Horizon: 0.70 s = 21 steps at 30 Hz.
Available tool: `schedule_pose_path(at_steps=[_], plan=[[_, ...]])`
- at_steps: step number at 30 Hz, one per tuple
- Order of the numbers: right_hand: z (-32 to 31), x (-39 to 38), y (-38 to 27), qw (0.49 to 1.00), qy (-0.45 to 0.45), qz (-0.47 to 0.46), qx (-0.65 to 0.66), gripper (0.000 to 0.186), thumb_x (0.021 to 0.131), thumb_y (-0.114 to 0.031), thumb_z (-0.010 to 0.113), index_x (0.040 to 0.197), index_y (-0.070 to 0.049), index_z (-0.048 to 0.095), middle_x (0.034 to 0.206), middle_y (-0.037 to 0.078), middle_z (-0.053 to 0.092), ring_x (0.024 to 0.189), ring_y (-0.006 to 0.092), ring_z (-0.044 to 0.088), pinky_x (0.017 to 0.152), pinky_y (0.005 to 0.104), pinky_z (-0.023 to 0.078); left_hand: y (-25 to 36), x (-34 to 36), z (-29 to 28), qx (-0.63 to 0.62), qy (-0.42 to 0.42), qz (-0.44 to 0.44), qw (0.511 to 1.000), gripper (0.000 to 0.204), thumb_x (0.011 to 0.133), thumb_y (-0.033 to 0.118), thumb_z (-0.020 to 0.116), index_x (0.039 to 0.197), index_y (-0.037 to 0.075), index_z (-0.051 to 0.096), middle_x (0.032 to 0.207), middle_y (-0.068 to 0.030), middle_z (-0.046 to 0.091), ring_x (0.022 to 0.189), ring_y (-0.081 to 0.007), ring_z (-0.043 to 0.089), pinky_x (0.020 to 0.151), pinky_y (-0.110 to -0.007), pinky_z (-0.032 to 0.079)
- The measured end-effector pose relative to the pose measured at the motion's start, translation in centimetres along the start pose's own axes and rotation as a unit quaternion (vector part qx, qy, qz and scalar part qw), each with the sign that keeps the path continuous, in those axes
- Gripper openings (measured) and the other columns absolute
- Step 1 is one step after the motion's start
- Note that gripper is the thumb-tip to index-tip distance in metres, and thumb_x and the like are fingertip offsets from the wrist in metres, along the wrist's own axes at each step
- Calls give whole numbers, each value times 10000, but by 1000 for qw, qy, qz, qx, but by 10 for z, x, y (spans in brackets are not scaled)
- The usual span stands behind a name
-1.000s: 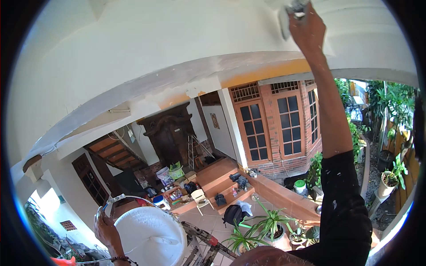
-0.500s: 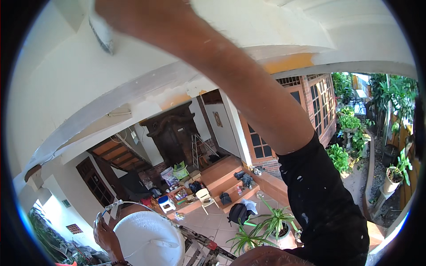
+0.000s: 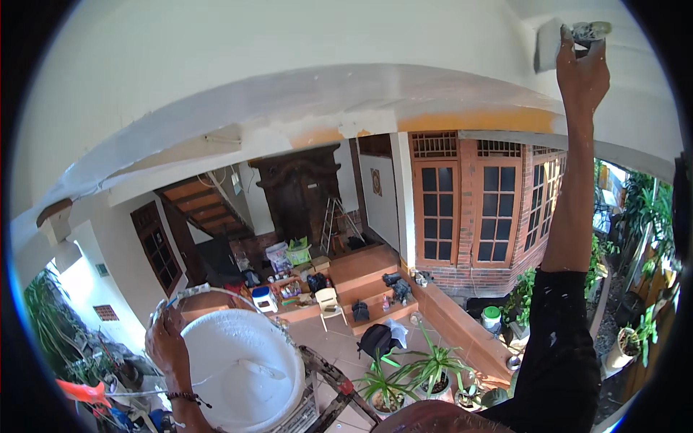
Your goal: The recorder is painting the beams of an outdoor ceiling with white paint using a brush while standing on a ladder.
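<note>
High at the right, my right hand (image 3: 583, 81) grips a wide, white-smeared paintbrush (image 3: 550, 45). Its flat head lies against, or very close to, the white overhead surface (image 3: 462, 36). At the lower left, my left hand (image 3: 167, 345) is curled at the side of a large white bucket (image 3: 296, 382), by its raised wire handle (image 3: 209, 289). The hand seems to hold the bucket's edge, though some fingertips are hidden. White paint coats the bucket's inside, and a pale elongated thing lies in it.
A curved beam (image 3: 303, 97) with a bare orange patch (image 3: 476, 121) crosses overhead. The bucket stands by a paint-spotted ladder (image 3: 328, 375). An orange-red handle (image 3: 79, 392) with a thin metal rod lies left. Far below are potted plants (image 3: 433, 372), a cream chair (image 3: 330, 303), and brick steps (image 3: 368, 270).
My right hand has swung with the paintbrush from the upper left to the far upper right. The view has shifted, uncovering the windows. My left hand stays beside the bucket.
</note>
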State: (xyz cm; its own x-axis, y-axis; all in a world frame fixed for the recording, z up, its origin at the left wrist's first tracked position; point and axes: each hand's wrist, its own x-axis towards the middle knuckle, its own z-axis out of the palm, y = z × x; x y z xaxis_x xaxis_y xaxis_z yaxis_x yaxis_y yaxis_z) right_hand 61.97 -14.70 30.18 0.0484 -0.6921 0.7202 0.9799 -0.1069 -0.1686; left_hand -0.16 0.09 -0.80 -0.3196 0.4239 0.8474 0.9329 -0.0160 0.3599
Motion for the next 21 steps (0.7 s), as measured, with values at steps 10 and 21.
schedule_pose_path(at_steps=[10, 21], plan=[[-20, -59, -125, 977, -22, -207, -35, 173, 882, -184, 737, 966, -35, 712, 875, 45, 743, 714, 153, 713, 696, 230, 566, -11, 5, 13, 5, -45, -18, 999, 289, 975, 193, 555, 1236, 200, 678, 1037, -119, 697, 900, -330, 674, 790, -443, 536], [-123, -188, -241, 865, -183, -415, 216, 334, 914, -170, 687, 1188, 6, 610, 1016, 114, 730, 785, 153, 712, 712, 273, 571, -14, 4, 10, 6, 52, 31, 998, 232, 981, 247, 545, 1086, 149, 728, 952, -110, 709, 851, -335, 676, 735, -447, 550]])
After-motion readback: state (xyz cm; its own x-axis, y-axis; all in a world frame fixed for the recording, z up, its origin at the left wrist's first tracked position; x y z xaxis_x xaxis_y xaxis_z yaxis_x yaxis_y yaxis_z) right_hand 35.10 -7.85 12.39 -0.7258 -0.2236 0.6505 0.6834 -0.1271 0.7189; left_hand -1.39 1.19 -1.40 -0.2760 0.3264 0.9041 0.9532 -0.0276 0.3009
